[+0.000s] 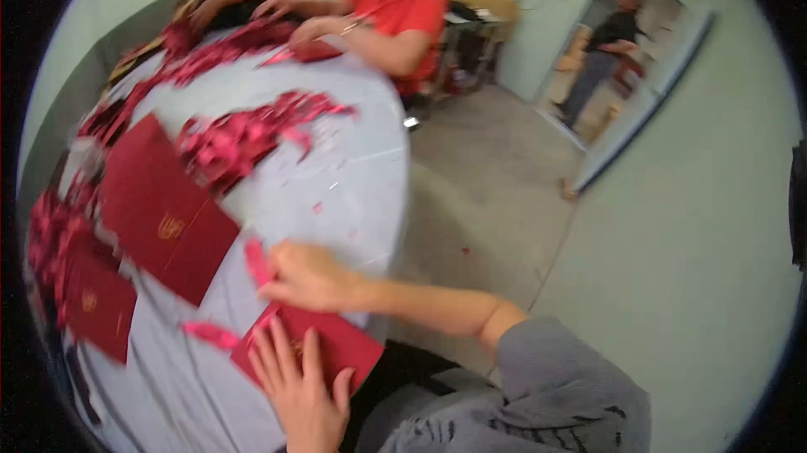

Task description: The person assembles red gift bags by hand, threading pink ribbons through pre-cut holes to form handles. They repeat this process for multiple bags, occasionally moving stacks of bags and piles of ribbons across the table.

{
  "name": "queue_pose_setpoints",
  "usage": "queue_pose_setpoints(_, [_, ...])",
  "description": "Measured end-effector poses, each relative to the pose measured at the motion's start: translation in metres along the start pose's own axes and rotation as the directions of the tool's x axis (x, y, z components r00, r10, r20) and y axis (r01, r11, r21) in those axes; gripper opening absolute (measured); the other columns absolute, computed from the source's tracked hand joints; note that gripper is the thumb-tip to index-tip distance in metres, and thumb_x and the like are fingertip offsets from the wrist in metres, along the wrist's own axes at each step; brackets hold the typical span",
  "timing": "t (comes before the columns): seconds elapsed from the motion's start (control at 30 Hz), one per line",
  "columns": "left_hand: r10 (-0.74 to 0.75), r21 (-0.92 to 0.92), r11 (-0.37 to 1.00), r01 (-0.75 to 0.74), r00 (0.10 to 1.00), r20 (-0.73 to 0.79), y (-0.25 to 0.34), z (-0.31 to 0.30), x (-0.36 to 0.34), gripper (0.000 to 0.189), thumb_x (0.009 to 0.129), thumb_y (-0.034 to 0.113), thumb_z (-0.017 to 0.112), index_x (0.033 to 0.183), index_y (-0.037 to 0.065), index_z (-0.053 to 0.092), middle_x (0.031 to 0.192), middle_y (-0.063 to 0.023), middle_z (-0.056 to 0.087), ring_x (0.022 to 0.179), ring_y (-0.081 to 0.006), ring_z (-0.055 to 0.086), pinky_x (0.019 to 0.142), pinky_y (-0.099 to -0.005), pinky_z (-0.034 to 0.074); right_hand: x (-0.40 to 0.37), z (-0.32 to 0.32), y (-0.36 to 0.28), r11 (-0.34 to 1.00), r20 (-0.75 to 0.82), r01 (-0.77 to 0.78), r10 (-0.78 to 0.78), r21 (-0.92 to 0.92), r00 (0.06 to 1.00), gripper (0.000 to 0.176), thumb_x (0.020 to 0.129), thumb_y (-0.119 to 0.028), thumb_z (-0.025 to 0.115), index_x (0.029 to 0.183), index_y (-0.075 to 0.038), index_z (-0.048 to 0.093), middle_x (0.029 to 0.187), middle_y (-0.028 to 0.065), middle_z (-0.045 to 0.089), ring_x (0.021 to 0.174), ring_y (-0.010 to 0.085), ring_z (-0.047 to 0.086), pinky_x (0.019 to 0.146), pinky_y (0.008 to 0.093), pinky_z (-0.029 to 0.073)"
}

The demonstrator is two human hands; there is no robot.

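Note:
A dark red folder (357,348) with a partly covered gold mark lies on the white-covered table near its front edge. My left hand (303,394) rests flat on it, fingers spread. Just above the folder, my right hand (315,278) is closed on a pink ribbon (259,261), one piece of which sticks out past the fingers. Another pink ribbon end (212,335) lies on the cloth at the folder's left side. Slight blur hides how the ribbon runs between the right hand and the folder.
A large red folder (151,180) and a smaller one (99,306), both with gold emblems, lie at left. A heap of pink-red ribbons (244,142) sits mid-table. Two people work across the table, one in a red shirt (395,20). Another person (601,58) is beyond the doorway.

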State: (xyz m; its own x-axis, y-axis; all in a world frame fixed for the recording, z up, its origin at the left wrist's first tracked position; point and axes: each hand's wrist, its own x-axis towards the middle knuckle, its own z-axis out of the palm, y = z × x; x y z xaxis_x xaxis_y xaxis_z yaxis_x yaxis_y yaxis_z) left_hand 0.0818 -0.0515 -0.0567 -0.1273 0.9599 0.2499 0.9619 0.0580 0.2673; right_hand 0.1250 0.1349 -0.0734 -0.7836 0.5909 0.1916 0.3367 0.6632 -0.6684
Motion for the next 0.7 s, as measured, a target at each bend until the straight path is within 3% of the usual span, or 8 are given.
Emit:
queue_pose_setpoints(0.03, [0.050,0.077,0.996,-0.044,0.996,-0.071,0.000,-0.006,0.004,0.047,0.086,0.033,0.056,0.125,0.008,0.050,0.135,-0.0195,0.042,0.125,-0.0387,0.036,0.101,-0.0513,0.029,0.002,0.005,0.001,0.999,-0.025,-0.031,0.032,0.036,0.999,0.026,0.069,-0.025,0.069,0.072,-0.001,0.060,0.076,0.0194,0.059,0.075,0.0360,0.058,0.067,0.0441,0.046])
queue_pose_setpoints(0.1, [0.021,-0.019,1.000,-0.020,0.998,0.057,-0.007,0.003,-0.002,0.059,0.087,0.040,0.051,0.135,0.008,0.038,0.146,-0.0221,0.018,0.133,-0.0461,0.014,0.105,-0.0582,0.015,0.002,0.017,0.007,0.997,-0.146,0.000,0.011,0.076,0.989,0.024,0.068,-0.021,0.069,0.072,-0.001,0.058,0.075,0.0166,0.060,0.073,0.0337,0.058,0.066,0.0420,0.046])
queue_pose_setpoints(0.2, [0.038,0.038,0.998,-0.040,0.998,0.056,-0.002,-0.002,0.001,0.058,0.087,0.041,0.050,0.134,0.008,0.038,0.145,-0.0221,0.023,0.132,-0.0449,0.019,0.105,-0.0566,0.018,-0.001,0.016,0.002,0.993,-0.202,0.009,0.015,0.116,0.979,0.024,0.068,-0.019,0.069,0.072,-0.001,0.054,0.075,0.0148,0.058,0.074,0.0328,0.056,0.067,0.0417,0.044])
queue_pose_setpoints(0.27, [0.022,0.046,0.999,-0.025,0.998,0.065,0.000,-0.003,0.001,0.059,0.088,0.041,0.049,0.135,0.008,0.037,0.145,-0.0217,0.022,0.133,-0.0446,0.019,0.105,-0.0565,0.017,-0.001,0.015,0.001,0.992,-0.238,0.058,-0.031,0.108,0.971,0.023,0.065,-0.019,0.067,0.067,0.001,0.057,0.075,0.0219,0.060,0.076,0.0384,0.058,0.071,0.0448,0.046])
queue_pose_setpoints(0.4, [0.023,0.052,0.998,-0.027,0.997,0.077,0.001,-0.004,0.001,0.059,0.088,0.041,0.049,0.135,0.007,0.037,0.145,-0.0218,0.022,0.133,-0.0443,0.018,0.106,-0.0562,0.017,-0.001,0.012,0.000,0.996,-0.129,0.005,0.006,0.092,0.992,0.027,0.065,-0.022,0.069,0.073,0.001,0.057,0.078,0.0202,0.059,0.080,0.0371,0.057,0.073,0.0445,0.044])
queue_pose_setpoints(0.53, [0.006,0.084,0.996,-0.015,0.995,0.103,0.002,-0.005,0.002,0.059,0.088,0.042,0.047,0.135,0.007,0.037,0.145,-0.0218,0.023,0.133,-0.0438,0.018,0.106,-0.0555,0.017,0.000,0.024,0.009,0.985,-0.150,0.003,0.024,0.174,0.988,0.025,0.066,-0.022,0.069,0.076,-0.002,0.058,0.080,0.0180,0.059,0.081,0.0367,0.056,0.073,0.0441,0.044])
queue_pose_setpoints(0.6, [0.003,0.094,0.995,-0.013,0.994,0.111,0.003,-0.005,0.003,0.059,0.089,0.042,0.047,0.135,0.007,0.037,0.145,-0.0217,0.023,0.133,-0.0437,0.018,0.106,-0.0554,0.017,-0.002,0.029,0.010,0.976,-0.387,0.163,-0.096,0.144,0.917,0.022,0.067,-0.020,0.068,0.079,-0.003,0.059,0.082,0.0162,0.059,0.079,0.0366,0.056,0.071,0.0433,0.045])
queue_pose_setpoints(0.7, [0.010,0.102,0.995,-0.020,0.994,0.104,0.002,-0.003,0.002,0.059,0.089,0.043,0.046,0.135,0.007,0.037,0.145,-0.0218,0.024,0.133,-0.0438,0.019,0.106,-0.0554,0.017,-0.004,0.028,0.006,0.969,-0.342,0.148,-0.073,0.199,0.937,0.021,0.072,-0.016,0.066,0.075,0.000,0.052,0.081,0.0141,0.056,0.077,0.0360,0.054,0.068,0.0435,0.043])
